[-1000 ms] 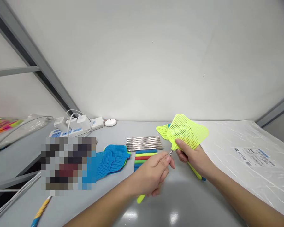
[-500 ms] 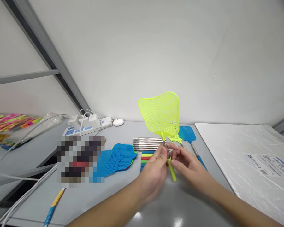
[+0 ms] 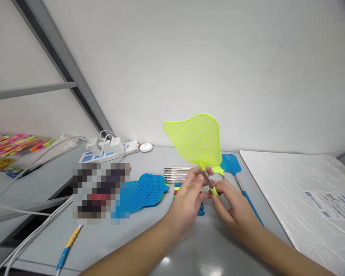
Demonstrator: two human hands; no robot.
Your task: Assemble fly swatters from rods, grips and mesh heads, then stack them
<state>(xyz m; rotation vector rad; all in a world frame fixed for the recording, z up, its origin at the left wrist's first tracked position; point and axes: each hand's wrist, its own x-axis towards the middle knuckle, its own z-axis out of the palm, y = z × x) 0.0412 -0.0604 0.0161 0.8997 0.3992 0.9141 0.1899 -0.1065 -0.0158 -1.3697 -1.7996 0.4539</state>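
Observation:
A yellow-green fly swatter point(image 3: 197, 140) is held up in front of me, its mesh head raised and its metal rod slanting down to a yellow-green grip. Around the rod just below the head, my left hand point(image 3: 188, 201) is closed. My right hand point(image 3: 232, 203) pinches the grip lower down; the grip's end is hidden by the fingers. Behind my hands lie a row of metal rods point(image 3: 176, 175) and coloured grip tubes point(image 3: 201, 211), partly covered. A blue swatter point(image 3: 248, 201) rests to the right, beside another yellow-green swatter point(image 3: 217, 168).
Loose blue swatter heads point(image 3: 153, 189) are stacked left of the rods, near a pixelated patch. Further back stand a power strip point(image 3: 110, 154) with white plugs and a small white device point(image 3: 146, 147). A wrapped white board point(image 3: 299, 184) occupies the right side.
My right hand has closed farther around the grip, covering its lower end. The swatter head has turned and tilted slightly, and the view has shifted a little.

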